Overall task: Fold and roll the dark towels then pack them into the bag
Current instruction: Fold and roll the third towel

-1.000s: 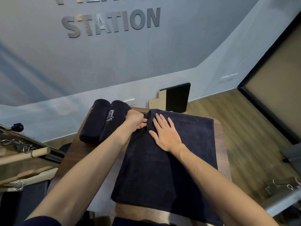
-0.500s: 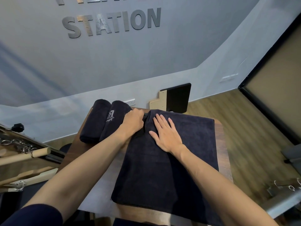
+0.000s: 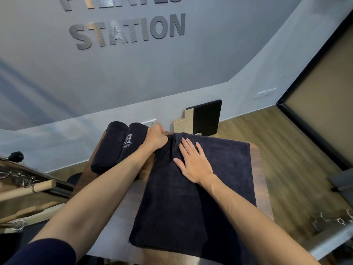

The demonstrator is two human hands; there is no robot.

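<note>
A dark folded towel (image 3: 219,188) lies flat across the wooden table (image 3: 261,190). My left hand (image 3: 155,139) grips the towel's far left corner, where the cloth bunches up. My right hand (image 3: 193,161) lies flat on the towel just right of that corner, fingers straight and pointing away from me. Two rolled dark towels (image 3: 118,146) lie side by side at the table's far left; one carries a pale logo. No bag is in view.
A black and beige board (image 3: 200,119) leans against the wall behind the table. Wooden bars and metal chains (image 3: 24,184) sit at the left. Metal clips (image 3: 336,220) lie at the right, over wood flooring.
My left hand has closed tighter on the towel's far corner and moved slightly away from me. My right hand has stayed flat in place.
</note>
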